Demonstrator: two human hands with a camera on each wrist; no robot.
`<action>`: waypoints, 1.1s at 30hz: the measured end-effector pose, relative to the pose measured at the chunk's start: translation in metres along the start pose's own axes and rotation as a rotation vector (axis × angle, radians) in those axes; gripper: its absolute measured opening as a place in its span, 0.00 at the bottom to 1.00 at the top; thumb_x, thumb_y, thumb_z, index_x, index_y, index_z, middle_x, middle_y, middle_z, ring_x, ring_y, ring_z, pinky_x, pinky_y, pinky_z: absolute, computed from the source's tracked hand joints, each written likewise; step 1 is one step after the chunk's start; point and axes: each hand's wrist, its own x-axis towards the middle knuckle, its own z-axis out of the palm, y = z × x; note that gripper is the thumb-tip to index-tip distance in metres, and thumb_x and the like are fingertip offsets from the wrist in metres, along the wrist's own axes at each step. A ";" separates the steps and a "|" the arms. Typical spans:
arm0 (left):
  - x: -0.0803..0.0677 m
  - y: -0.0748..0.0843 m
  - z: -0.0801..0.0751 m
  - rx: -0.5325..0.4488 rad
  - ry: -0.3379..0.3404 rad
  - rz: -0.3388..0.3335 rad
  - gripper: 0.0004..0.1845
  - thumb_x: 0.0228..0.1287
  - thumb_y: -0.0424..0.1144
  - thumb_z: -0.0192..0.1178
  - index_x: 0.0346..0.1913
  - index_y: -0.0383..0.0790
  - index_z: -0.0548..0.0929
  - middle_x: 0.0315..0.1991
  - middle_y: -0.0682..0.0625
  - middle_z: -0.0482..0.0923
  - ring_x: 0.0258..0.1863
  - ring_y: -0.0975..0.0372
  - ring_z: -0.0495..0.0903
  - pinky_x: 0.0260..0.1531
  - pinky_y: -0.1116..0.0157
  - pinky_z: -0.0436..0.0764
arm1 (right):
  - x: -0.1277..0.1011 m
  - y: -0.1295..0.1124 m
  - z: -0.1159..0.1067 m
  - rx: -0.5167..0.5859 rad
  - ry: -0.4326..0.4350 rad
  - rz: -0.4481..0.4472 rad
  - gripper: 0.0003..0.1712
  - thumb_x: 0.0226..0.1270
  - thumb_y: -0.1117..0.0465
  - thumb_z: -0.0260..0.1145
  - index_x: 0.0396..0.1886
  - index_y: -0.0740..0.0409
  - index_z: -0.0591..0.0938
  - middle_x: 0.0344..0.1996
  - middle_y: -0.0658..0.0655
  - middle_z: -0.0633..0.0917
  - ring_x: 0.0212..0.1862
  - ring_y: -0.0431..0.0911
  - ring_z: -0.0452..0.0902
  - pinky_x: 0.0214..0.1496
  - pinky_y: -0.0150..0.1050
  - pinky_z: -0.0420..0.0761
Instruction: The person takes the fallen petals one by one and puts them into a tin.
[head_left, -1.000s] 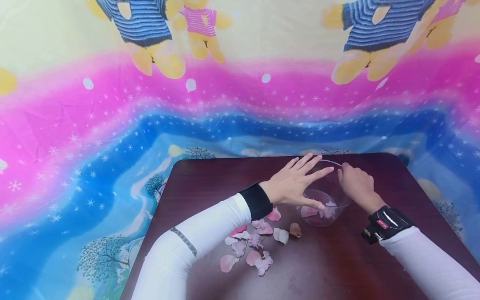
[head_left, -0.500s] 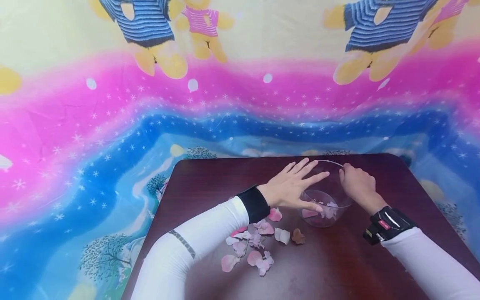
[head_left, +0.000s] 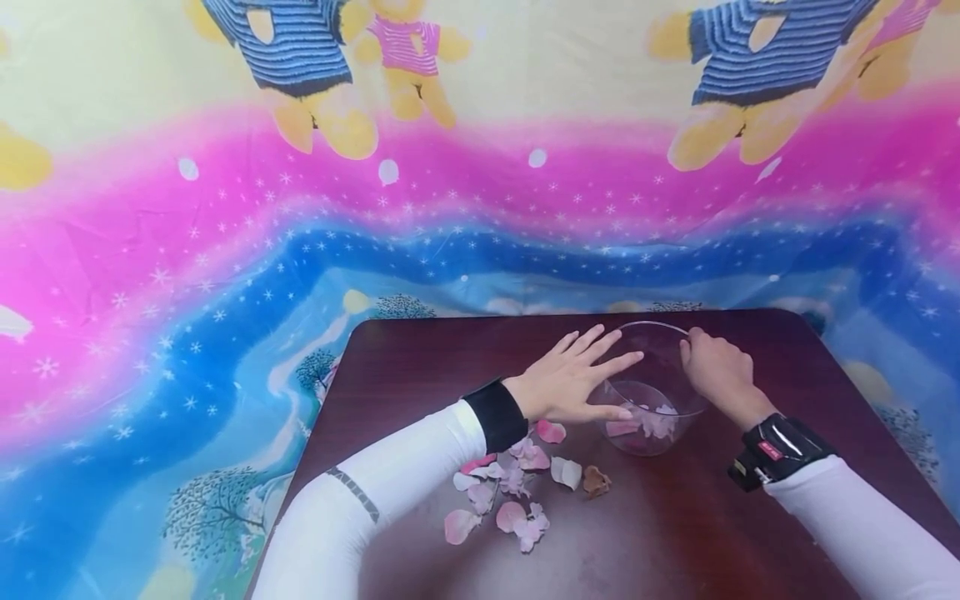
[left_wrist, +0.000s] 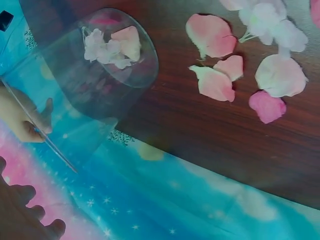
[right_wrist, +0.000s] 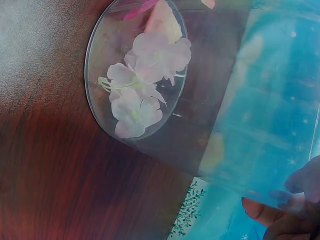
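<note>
A clear, flared container (head_left: 663,362) stands at the right side of the table, its broad mouth facing up. Pale pink blossoms (right_wrist: 142,85) and a pink petal (left_wrist: 127,42) lie in its bottom. My right hand (head_left: 720,367) grips the rim on the right, thumb inside the wall and curled fingers outside. On the opposite side, my left hand (head_left: 570,377) is spread with straight fingers, overlapping the container's left edge in the head view and holding nothing. Only dark fingertips of it show at the left wrist view's lower left corner.
Loose pink petals (head_left: 461,527), blossoms (head_left: 512,477), a white petal (head_left: 566,473) and a brown dried petal (head_left: 596,482) lie on the dark wooden table (head_left: 735,533), left of and nearer than the container. A printed cloth (head_left: 480,192) hangs behind the table.
My left hand has drawn back to the left and slightly down from over the container, uncovering more of its rim. The right hand keeps its grip and the container stays in place.
</note>
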 end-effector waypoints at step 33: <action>-0.066 -0.038 0.031 -0.117 -0.031 -0.087 0.44 0.69 0.72 0.47 0.82 0.65 0.46 0.83 0.50 0.47 0.84 0.53 0.42 0.81 0.48 0.49 | 0.005 0.002 -0.002 0.015 -0.022 -0.016 0.19 0.79 0.55 0.48 0.44 0.68 0.75 0.37 0.78 0.83 0.38 0.74 0.80 0.28 0.63 0.74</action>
